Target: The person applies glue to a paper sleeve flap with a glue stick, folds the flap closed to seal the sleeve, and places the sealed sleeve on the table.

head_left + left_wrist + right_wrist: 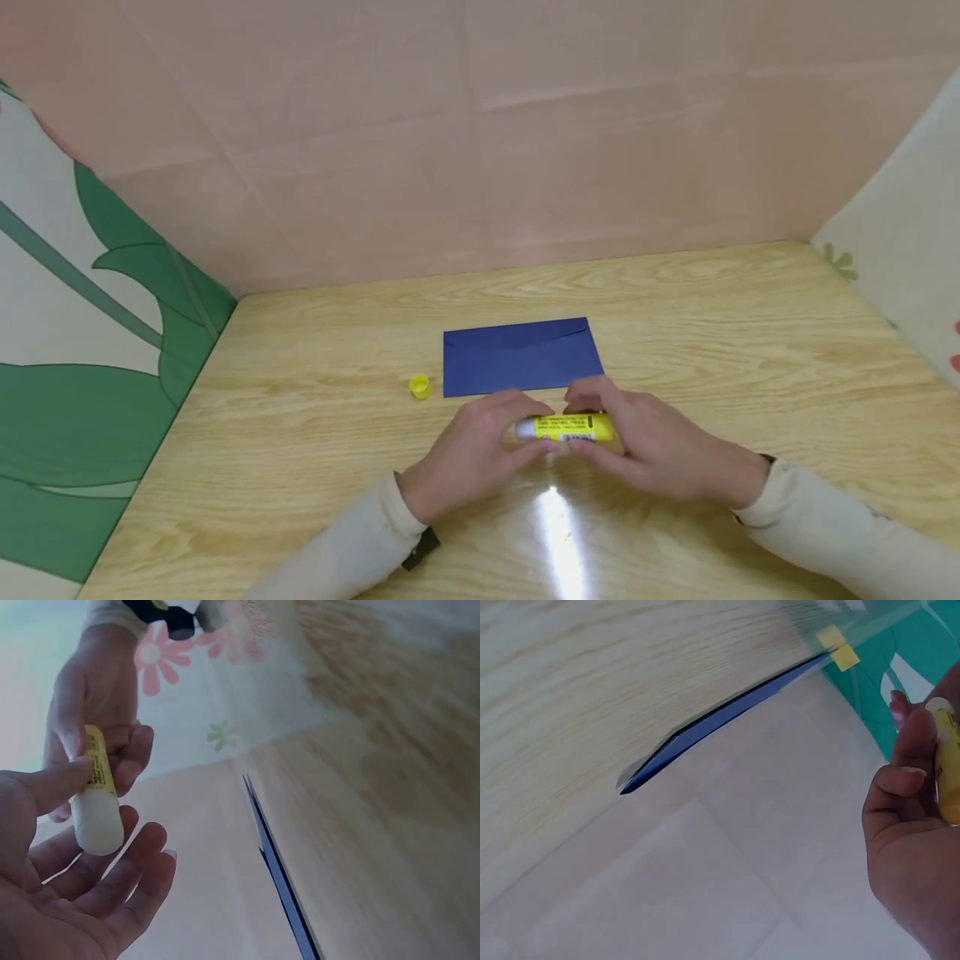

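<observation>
A yellow glue stick (564,427) lies level between both hands, its white end (99,825) uncovered and pointing left. My right hand (667,442) grips the yellow barrel between thumb and fingers. At the white end, my left hand (472,454) pinches with thumb and forefinger; its other fingers curve loosely below in the left wrist view. Just beyond the hands, a dark blue envelope (521,362) lies flat with its flap edge at the far side. Left of the envelope sits a small yellow cap (420,387).
All of this is on a wood-grain table (300,400). A pink backdrop (480,167) rises along its far edge. Printed panels stand at both sides, one with green leaves (67,425) on the left and a pale one (907,225) on the right.
</observation>
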A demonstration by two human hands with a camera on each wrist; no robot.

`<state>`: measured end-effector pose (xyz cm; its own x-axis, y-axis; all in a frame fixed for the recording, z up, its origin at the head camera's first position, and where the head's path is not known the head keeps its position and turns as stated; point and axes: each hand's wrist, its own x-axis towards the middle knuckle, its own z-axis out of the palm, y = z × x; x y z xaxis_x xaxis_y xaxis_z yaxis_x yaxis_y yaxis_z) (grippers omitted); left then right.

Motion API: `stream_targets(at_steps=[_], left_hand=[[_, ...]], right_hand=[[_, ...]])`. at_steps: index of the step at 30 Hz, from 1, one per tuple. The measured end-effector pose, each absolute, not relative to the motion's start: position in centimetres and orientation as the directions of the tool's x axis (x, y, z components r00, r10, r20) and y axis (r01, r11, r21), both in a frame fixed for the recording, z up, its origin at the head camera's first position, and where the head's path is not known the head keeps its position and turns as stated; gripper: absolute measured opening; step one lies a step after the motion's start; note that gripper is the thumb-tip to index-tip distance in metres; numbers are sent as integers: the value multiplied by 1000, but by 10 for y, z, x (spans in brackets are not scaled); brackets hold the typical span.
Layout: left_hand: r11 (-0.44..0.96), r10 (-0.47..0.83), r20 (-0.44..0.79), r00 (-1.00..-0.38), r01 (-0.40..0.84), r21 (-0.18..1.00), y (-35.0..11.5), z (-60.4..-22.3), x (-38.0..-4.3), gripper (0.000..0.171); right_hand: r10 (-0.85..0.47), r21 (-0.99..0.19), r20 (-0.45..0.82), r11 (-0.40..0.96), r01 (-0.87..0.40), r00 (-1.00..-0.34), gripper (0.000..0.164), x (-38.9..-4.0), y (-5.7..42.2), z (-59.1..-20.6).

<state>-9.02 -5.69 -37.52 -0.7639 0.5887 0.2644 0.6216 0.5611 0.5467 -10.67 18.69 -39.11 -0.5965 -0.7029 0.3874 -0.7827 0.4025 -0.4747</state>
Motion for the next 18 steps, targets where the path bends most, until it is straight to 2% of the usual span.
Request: stream_targets(at_steps=[7,18], left_hand=[[556,546,197,-814,528,642,-59,-375,-91,28],[534,463,237,-854,482,694,-64,-378,-89,28]], right_hand=[[-691,-453,362,457,-765,-626,36,-108,189,-390],[-679,-472,317,493,-731,-662,28,-111,194,-389]])
